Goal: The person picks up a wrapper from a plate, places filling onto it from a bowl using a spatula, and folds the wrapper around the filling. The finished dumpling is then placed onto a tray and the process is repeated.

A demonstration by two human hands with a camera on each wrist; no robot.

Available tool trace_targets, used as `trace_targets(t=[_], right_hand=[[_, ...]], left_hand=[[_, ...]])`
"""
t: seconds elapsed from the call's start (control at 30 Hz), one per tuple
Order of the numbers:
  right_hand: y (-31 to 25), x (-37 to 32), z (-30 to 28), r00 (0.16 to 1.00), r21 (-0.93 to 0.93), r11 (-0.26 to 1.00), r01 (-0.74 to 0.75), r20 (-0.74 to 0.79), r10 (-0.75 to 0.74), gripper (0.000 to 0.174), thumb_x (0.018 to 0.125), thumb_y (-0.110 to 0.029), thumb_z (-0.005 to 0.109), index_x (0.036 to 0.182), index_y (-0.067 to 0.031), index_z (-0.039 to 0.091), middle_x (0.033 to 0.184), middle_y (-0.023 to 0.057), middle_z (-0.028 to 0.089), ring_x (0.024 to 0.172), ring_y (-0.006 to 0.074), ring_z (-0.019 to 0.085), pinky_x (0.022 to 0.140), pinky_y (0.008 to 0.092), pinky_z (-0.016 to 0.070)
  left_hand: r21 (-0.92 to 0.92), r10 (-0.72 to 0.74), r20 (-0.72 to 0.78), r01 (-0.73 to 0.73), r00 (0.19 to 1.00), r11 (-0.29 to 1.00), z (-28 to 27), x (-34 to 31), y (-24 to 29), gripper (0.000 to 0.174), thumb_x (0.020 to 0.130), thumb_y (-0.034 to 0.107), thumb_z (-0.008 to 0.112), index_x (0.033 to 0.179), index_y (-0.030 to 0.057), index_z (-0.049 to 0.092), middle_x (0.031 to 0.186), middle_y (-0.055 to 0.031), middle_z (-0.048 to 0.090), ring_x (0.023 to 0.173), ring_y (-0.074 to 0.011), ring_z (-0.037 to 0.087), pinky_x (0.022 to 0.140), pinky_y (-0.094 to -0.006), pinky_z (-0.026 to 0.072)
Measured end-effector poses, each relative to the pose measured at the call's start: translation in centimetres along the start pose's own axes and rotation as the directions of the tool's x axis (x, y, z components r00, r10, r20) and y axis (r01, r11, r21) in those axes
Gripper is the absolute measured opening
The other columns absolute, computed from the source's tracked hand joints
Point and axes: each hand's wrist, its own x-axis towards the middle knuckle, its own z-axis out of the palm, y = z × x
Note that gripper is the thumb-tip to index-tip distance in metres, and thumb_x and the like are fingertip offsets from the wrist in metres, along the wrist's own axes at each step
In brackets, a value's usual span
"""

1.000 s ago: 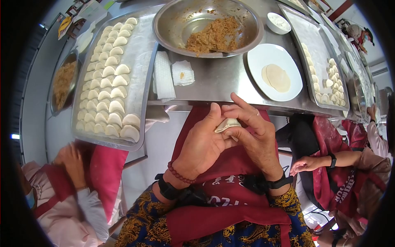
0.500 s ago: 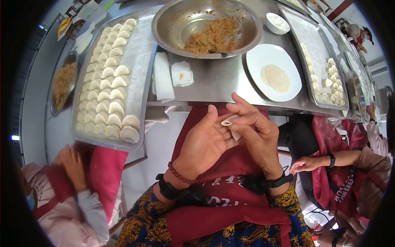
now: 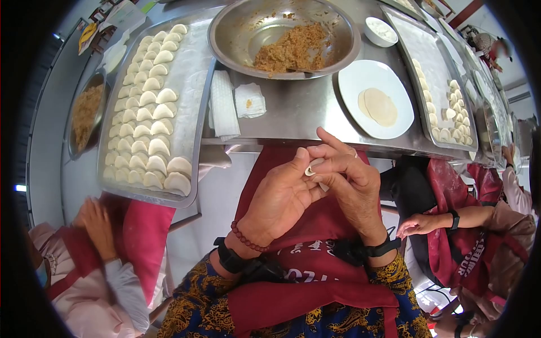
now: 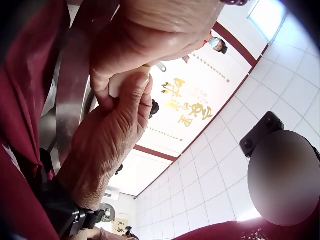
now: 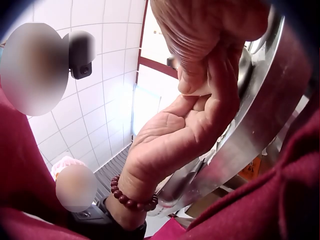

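Observation:
Between my two hands, above the maroon apron, is a folded dumpling [image 3: 310,168], its pale dough edge facing up and much of it covered by fingers. My right hand [image 3: 356,186] pinches it between thumb and bent fingers, with the index finger raised. My left hand [image 3: 277,197] is palm up, its thumb and fingertips closing on the dumpling's near end. A smooth pale side of the dough [image 4: 120,82] shows between the fingers in the left wrist view. The right wrist view shows only a thin dough edge [image 5: 200,93] under the fingertips.
A metal tray [image 3: 194,112] of dumplings lies left, beside folded paper towels [image 3: 224,107]. Ahead are a steel bowl [image 3: 217,48] of filling, a plate [image 3: 360,73] with round wrappers [image 3: 380,108], and a small white bowl [image 3: 381,32]. People sit on both sides.
The dumpling, broadside between both hands at first, has turned end-on in the right hand. The left thumb lifted off it, then came back against it. The trays, bowls and plate stay put.

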Motion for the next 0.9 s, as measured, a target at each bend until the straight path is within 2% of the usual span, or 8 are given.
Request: trace_targets(t=[0.13, 0.2, 0.3, 0.43, 0.5, 0.63, 0.7, 0.9], right_hand=[[0.4, -0.1, -0.4, 0.995, -0.123, 0.99, 0.074, 0.073, -0.065, 0.013, 0.084, 0.005, 0.07, 0.093, -0.0038, 0.072, 0.119, 0.0152, 0.072, 0.128, 0.0291, 0.061, 0.09, 0.0323, 0.0548], [-0.1, -0.4, 0.2, 0.985, 0.061, 0.984, -0.169, -0.024, 0.17, 0.018, 0.082, 0.006, 0.071, 0.098, -0.0037, 0.07, 0.127, 0.0179, 0.068, 0.121, 0.0258, 0.066, 0.085, 0.0303, 0.0567], [-0.2, -0.5, 0.4, 0.98, 0.304, 0.932, -0.195, 0.033, 0.195, 0.026, 0.086, 0.007, 0.071, 0.109, -0.0004, 0.061, 0.142, 0.0252, 0.055, 0.125, 0.0245, 0.062, 0.095, 0.0322, 0.0541], [-1.0, -0.3, 0.4, 0.962, 0.302, 0.915, -0.266, 0.027, 0.271, 0.023, 0.087, 0.008, 0.069, 0.108, -0.0003, 0.065, 0.138, 0.0224, 0.06, 0.13, 0.0272, 0.058, 0.1, 0.0354, 0.0521], [0.0, -0.3, -0.1, 0.989, 0.008, 0.992, -0.127, 0.077, 0.126, 0.016, 0.089, 0.007, 0.068, 0.103, -0.0006, 0.07, 0.13, 0.0182, 0.066, 0.135, 0.0301, 0.053, 0.105, 0.0386, 0.049], [0.6, -0.4, -0.2, 0.99, 0.132, 0.986, -0.106, 0.106, 0.092, 0.013, 0.089, 0.005, 0.069, 0.098, -0.0013, 0.074, 0.122, 0.015, 0.07, 0.139, 0.0316, 0.049, 0.108, 0.0403, 0.0461], [0.3, -0.4, -0.2, 0.978, 0.244, 0.948, -0.205, 0.088, 0.188, 0.01, 0.089, 0.005, 0.07, 0.096, -0.001, 0.074, 0.122, 0.0154, 0.07, 0.139, 0.0311, 0.049, 0.109, 0.0391, 0.0455], [0.0, -0.1, -0.2, 0.983, 0.108, 0.978, -0.18, 0.06, 0.174, 0.014, 0.085, 0.003, 0.069, 0.095, -0.0032, 0.076, 0.119, 0.011, 0.073, 0.135, 0.0298, 0.055, 0.106, 0.0388, 0.0442]], left_hand=[[0.046, -0.004, 0.005, 0.003, 1.0, 0.999, -0.1, -0.2, 0.1, 0.043, 0.109, 0.035, 0.047, 0.133, 0.0001, 0.055, 0.124, -0.0075, 0.06, 0.116, -0.0166, 0.057, 0.105, -0.0418, 0.0455], [0.095, 0.005, -0.091, 0.004, 0.996, 0.995, 0.7, -0.3, 0.3, 0.043, 0.109, 0.031, 0.048, 0.135, -0.0024, 0.054, 0.122, -0.0083, 0.061, 0.112, -0.0161, 0.059, 0.104, -0.0417, 0.0479], [0.188, 0.025, -0.106, -0.005, 0.994, 0.982, 0.8, -0.3, 0.2, 0.044, 0.108, 0.028, 0.049, 0.138, -0.0051, 0.051, 0.123, -0.0093, 0.06, 0.109, -0.0156, 0.06, 0.101, -0.0411, 0.0504], [0.207, 0.002, -0.1, 0.019, 0.995, 0.978, 0.5, -0.2, 0.3, 0.045, 0.109, 0.031, 0.048, 0.135, -0.0064, 0.052, 0.121, -0.0101, 0.06, 0.108, -0.0159, 0.061, 0.1, -0.0406, 0.0518], [0.056, -0.047, -0.075, 0.052, 0.996, 0.997, -0.2, 0.1, 0.2, 0.047, 0.11, 0.037, 0.044, 0.132, -0.004, 0.053, 0.121, -0.0104, 0.059, 0.111, -0.0187, 0.061, 0.103, -0.0428, 0.05], [0.022, -0.048, -0.063, 0.05, 0.997, 0.999, 0.0, 0.1, 0.4, 0.053, 0.109, 0.045, 0.038, 0.13, -0.001, 0.053, 0.123, -0.0117, 0.058, 0.116, -0.0221, 0.059, 0.106, -0.0456, 0.0474], [-0.032, -0.094, -0.063, 0.092, 0.994, 0.995, -0.4, 0.2, 0.3, 0.057, 0.108, 0.05, 0.035, 0.132, 0.0007, 0.052, 0.126, -0.013, 0.057, 0.12, -0.0244, 0.057, 0.108, -0.0483, 0.045], [-0.03, -0.081, -0.039, 0.08, 0.996, 0.996, 0.2, 0.2, 0.6, 0.059, 0.108, 0.052, 0.035, 0.137, 0.002, 0.047, 0.132, -0.0142, 0.055, 0.122, -0.0248, 0.057, 0.109, -0.0503, 0.0445]])
